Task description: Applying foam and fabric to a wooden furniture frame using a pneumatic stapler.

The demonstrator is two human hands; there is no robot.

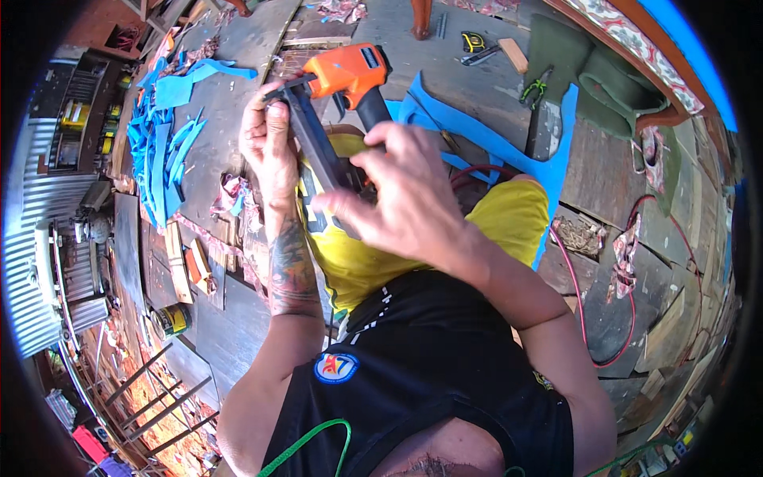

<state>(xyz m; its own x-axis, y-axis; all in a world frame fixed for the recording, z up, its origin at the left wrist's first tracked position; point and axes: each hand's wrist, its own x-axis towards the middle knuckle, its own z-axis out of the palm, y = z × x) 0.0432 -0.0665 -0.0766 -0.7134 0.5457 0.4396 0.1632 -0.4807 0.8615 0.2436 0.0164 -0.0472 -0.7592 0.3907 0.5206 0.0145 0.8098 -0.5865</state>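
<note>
An orange and black staple gun (350, 70) is held up in front of my lap, its long black magazine (314, 135) slanting down toward me. My left hand (269, 131) is closed around the nose end, thumb up along the front of the magazine. Over the lower end of the magazine is my right hand (413, 195), slightly blurred, with its fingers spread and apart. The gun's black handle (372, 109) runs down behind the right fingers. Whether the right fingertips touch the magazine, I cannot tell.
Blue fabric pieces (477, 131) lie beyond my knees, with a heap of blue scraps (159, 151) at left. A red hose (571, 270) curls at right. Near the patterned furniture (636, 40) are green-handled pliers (536, 87), a tape measure (473, 42) and a wood block (513, 56).
</note>
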